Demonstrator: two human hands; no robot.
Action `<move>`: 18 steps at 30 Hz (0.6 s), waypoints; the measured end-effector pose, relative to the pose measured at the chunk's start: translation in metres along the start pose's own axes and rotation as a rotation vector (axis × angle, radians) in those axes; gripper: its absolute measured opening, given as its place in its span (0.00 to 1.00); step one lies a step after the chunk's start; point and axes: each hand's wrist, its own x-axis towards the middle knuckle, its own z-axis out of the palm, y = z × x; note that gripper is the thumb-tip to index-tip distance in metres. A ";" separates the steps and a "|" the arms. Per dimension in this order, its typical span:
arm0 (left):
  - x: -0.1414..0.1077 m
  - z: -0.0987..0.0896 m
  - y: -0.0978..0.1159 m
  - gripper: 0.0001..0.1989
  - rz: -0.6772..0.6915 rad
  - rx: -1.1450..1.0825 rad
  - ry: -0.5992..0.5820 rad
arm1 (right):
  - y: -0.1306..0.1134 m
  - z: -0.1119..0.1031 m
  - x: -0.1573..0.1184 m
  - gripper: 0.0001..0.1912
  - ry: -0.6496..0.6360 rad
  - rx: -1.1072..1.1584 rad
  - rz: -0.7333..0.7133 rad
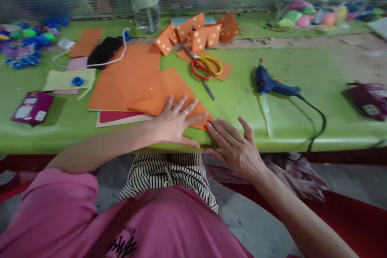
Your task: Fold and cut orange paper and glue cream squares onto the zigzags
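Note:
An orange paper sheet (172, 82) with a slanted right edge lies at the table's front edge. My left hand (177, 123) rests flat on it with the fingers spread, a ring on one finger. My right hand (236, 145) is open too, its fingertips touching the paper's right corner. Under and behind that sheet sits a larger orange sheet (130, 72), and red paper (119, 116) peeks out below it. Beyond the hands are scissors (207, 66) with red and yellow handles and a slim grey tool (208, 90) that I cannot name.
A blue glue gun (273, 82) with its cord lies to the right. Dotted orange paper pieces (205, 34) and a water bottle (145, 4) stand at the back. Purple packs (33, 107) lie at both sides, a black phone-like object (104, 51) at left, colourful pieces (27, 42) at far left.

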 end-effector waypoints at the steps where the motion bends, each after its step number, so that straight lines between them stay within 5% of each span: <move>1: 0.000 0.002 0.000 0.51 0.003 -0.008 0.009 | -0.003 0.001 0.001 0.40 0.007 -0.015 0.006; 9: -0.014 0.002 -0.015 0.52 0.059 -0.078 0.001 | -0.011 0.007 0.004 0.38 0.063 -0.076 0.042; 18: -0.104 0.022 -0.065 0.59 -0.222 -0.085 0.061 | -0.012 0.010 0.003 0.40 0.074 0.036 0.079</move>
